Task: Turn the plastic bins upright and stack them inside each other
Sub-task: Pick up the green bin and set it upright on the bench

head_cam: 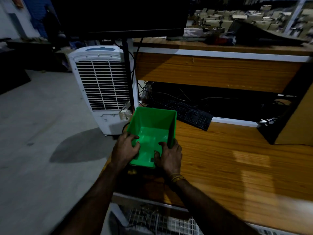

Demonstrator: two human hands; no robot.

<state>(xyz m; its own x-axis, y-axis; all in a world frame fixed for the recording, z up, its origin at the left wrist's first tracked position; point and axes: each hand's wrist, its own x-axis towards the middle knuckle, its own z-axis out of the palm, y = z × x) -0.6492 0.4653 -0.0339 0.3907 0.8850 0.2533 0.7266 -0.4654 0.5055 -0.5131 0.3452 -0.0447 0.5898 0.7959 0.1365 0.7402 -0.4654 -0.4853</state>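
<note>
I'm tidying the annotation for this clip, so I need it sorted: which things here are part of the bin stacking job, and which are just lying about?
Part of the job:
- green bin, upright, open side up
- left hand gripping its left wall
- right hand gripping its right wall

Just lying about:
- black keyboard
- white air cooler
- wooden desk
- wire basket

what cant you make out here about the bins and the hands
- Head view: whether other bins sit nested under the green bin; its own walls hide this.
- Palms of the left hand and right hand, turned away.
- Shelf clutter at the top right: blurred and dark.
</note>
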